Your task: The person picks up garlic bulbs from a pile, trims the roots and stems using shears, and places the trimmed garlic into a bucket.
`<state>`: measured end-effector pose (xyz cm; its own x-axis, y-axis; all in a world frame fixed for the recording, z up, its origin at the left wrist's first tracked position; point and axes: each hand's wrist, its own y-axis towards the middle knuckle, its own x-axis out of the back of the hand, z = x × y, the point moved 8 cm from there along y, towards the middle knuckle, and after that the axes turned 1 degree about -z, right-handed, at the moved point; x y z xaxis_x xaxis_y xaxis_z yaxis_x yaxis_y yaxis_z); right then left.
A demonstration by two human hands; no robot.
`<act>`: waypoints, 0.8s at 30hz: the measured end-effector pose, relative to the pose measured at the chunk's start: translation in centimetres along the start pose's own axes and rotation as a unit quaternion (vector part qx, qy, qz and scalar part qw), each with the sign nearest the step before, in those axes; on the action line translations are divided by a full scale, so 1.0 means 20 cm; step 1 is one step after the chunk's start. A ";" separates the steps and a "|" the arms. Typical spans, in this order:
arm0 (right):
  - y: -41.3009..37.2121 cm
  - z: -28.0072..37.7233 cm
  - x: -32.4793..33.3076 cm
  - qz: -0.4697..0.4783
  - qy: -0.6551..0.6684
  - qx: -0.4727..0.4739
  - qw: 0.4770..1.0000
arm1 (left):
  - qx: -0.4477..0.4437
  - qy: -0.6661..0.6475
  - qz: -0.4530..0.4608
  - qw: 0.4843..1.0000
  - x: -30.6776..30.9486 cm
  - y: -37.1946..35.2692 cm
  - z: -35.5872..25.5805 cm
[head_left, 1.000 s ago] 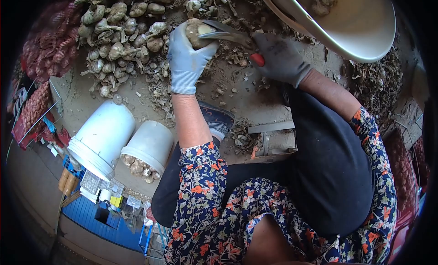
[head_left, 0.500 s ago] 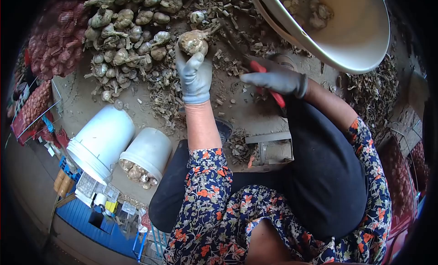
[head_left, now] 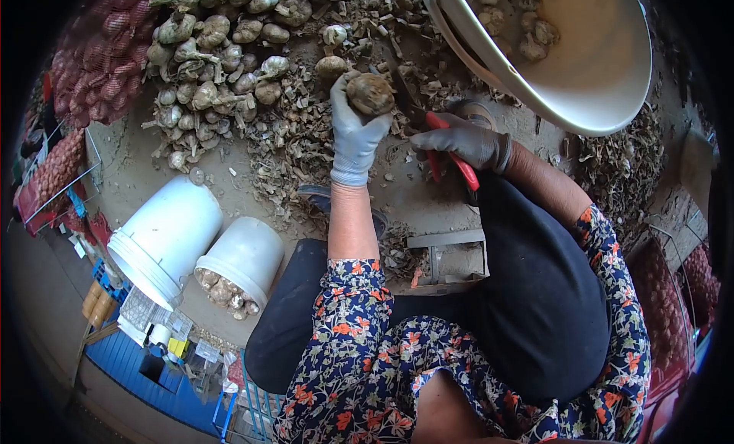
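Note:
My left hand (head_left: 356, 142), in a pale glove, is closed round a garlic bulb (head_left: 370, 94) whose root end shows. Another bulb (head_left: 331, 67) lies just beyond its fingers. My right hand (head_left: 462, 140), gloved in grey, grips the red handles of the shears (head_left: 463, 171). The dark blades point up and left, close to the right side of the held bulb. A large pile of garlic with stems (head_left: 206, 54) lies to the left of my left hand, and dry trimmings cover the ground around.
A tilted white tub (head_left: 596, 100) with several bulbs stands at upper right. Two white buckets (head_left: 167, 234) (head_left: 243, 260) lie on their sides at left, the smaller holding garlic. Red net sacks (head_left: 103, 58) are at far left. A small metal-and-wood frame (head_left: 447, 237) sits between my legs.
My left hand has moved right with the bulb, which has turned from stem sideways to root end showing. The shears' red handles are more visible and my right hand has shifted slightly.

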<state>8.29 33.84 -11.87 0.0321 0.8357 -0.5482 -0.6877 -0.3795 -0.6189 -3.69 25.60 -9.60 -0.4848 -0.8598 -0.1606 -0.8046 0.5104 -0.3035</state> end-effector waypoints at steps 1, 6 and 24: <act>-0.02 0.02 0.00 -0.018 -0.014 -0.009 1.000 | -0.008 0.033 0.016 0.999 0.00 -0.01 -0.01; -0.06 0.06 0.07 -0.095 -0.140 0.090 0.981 | -0.015 0.040 0.028 0.999 -0.04 0.00 -0.09; -0.26 0.20 -0.04 -0.064 -0.495 0.032 0.866 | 0.068 0.604 -0.112 0.786 0.32 0.36 0.22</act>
<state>8.91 36.86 -5.94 -0.5047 0.8122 0.2924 -0.7640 -0.2626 -0.5893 -11.14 23.77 -16.89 -0.3734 -0.2416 0.8957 -0.9122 0.2710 -0.3072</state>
